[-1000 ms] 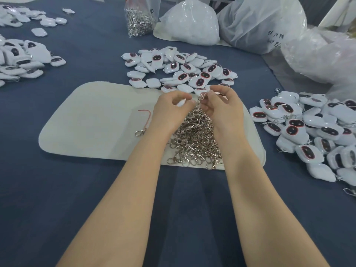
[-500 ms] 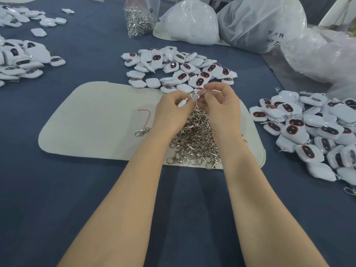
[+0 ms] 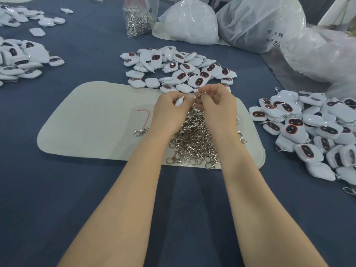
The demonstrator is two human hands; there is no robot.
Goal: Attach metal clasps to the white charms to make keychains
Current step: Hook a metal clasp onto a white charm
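Over the middle of the pale mat [image 3: 92, 120], both of my hands meet just above the pile of metal clasps [image 3: 194, 139]. My left hand [image 3: 169, 112] curls around one white charm [image 3: 179, 102], whose rounded end pokes out between thumb and forefinger. My right hand [image 3: 217, 110] pinches a single clasp [image 3: 198, 96] between thumb and fingertips and holds it right against the fingertips of the left, so close that I cannot tell whether it is hooked to the charm. Both forearms reach in from the near edge of the counter [image 3: 77, 189], which is covered in dark blue cloth. A loose clasp on a red cord [image 3: 147, 117] lies on the mat just beside my left wrist. Beyond the far edge of the mat sits a heap of charms [image 3: 179, 70], many face up with dark, red-rimmed ovals. To my right, off the mat, a larger heap of charms with clasps [image 3: 312, 128] spreads toward the counter's edge. Another heap at far left [image 3: 19, 58] lies well apart from the mat. At the back stand a clear bag of clasps [image 3: 137, 18] and, beside it, bulging white plastic sacks [image 3: 190, 22].
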